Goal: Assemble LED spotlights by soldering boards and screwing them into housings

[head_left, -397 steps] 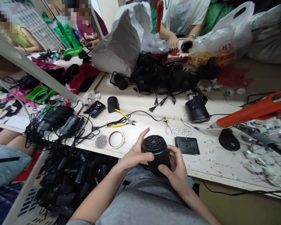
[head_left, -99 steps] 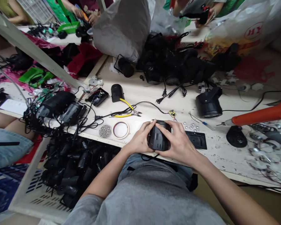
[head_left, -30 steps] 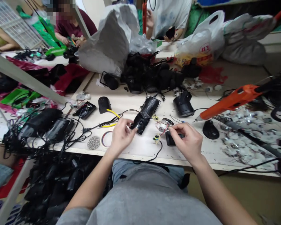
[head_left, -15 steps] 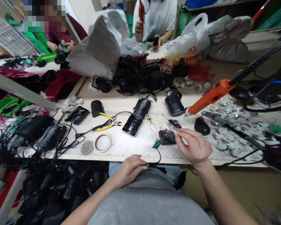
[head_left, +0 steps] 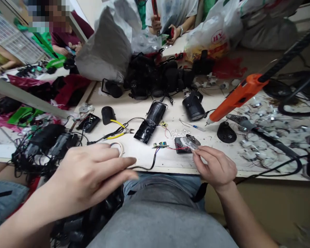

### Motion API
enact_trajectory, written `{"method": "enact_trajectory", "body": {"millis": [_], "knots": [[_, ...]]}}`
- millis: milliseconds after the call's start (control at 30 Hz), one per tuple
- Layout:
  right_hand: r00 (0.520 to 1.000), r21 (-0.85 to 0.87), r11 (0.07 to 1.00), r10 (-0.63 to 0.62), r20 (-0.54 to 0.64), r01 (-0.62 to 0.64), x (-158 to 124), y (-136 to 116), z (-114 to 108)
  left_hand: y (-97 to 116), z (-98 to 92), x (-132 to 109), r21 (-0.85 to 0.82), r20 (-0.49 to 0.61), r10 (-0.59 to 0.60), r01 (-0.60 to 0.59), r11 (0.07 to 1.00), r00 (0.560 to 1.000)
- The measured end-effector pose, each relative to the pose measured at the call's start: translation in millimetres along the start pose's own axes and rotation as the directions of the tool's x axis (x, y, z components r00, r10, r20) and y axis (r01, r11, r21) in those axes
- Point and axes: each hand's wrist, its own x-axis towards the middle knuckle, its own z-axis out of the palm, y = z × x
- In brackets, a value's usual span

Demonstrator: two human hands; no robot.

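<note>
My left hand (head_left: 85,172) is raised at the front left of the table, thumb and fingers closing around a black cable (head_left: 153,162). That cable leads to a small circuit board (head_left: 160,145) lying on the table. Red wires run from the board toward a black box-shaped part (head_left: 181,146). With thumb and fingertips, my right hand (head_left: 215,167) pinches the edge of a round, thin disc (head_left: 191,141), partly clear and partly dark, over the black part. Several small silvery pieces lie just behind it. A masking tape roll (head_left: 122,148) is mostly hidden behind my left hand.
Yellow-handled cutters (head_left: 119,124) and open black lamp housings (head_left: 150,124) lie mid-table. An orange electric screwdriver (head_left: 235,98) hangs at right, near a soldering iron (head_left: 248,125) and piled white parts (head_left: 260,148). Bags and black lamps stand behind. Co-workers sit opposite.
My left hand has swung up and left with the cable, and the circuit board has slid left and turned. My right hand stays near its place; the disc is now tilted differently.
</note>
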Motion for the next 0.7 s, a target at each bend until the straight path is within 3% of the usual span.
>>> {"method": "enact_trajectory", "body": {"millis": [67,133,267,400,533,600,700], "knots": [[1.0,-0.025,1.0,0.006,0.004,-0.005,-10.4,5.8,6.0,-7.7,14.2,11.5,0.164,0.013,0.042,-0.043,0.986,0.999],[0.999,-0.079,0.996,-0.039,0.033,0.041,-21.5,14.2,13.4,-21.6,41.3,19.1,0.226,0.079,0.07,-0.086,0.97,0.994],[0.98,-0.104,0.98,-0.159,0.116,0.171,-37.3,30.6,22.9,-52.1,95.5,19.7,0.254,0.092,0.069,-0.091,0.963,0.993],[0.96,-0.064,0.966,-0.241,0.144,0.252,-42.8,35.4,21.7,-61.6,123.0,11.5,0.213,0.102,-0.003,-0.019,0.977,0.995],[0.947,-0.02,0.959,-0.276,0.166,0.283,-43.1,31.2,19.2,-35.4,146.1,14.7,0.05,-0.056,-0.041,0.044,0.998,0.998],[0.951,-0.012,0.964,-0.259,0.169,0.265,-41.6,27.8,18.3,-12.7,166.0,22.7,-0.149,-0.161,-0.076,0.052,0.987,0.984],[0.963,-0.012,0.979,-0.199,0.18,0.204,-38.1,22.0,14.1,17.7,200.9,38.2,-0.405,-0.221,-0.158,0.057,0.912,0.962]]}}
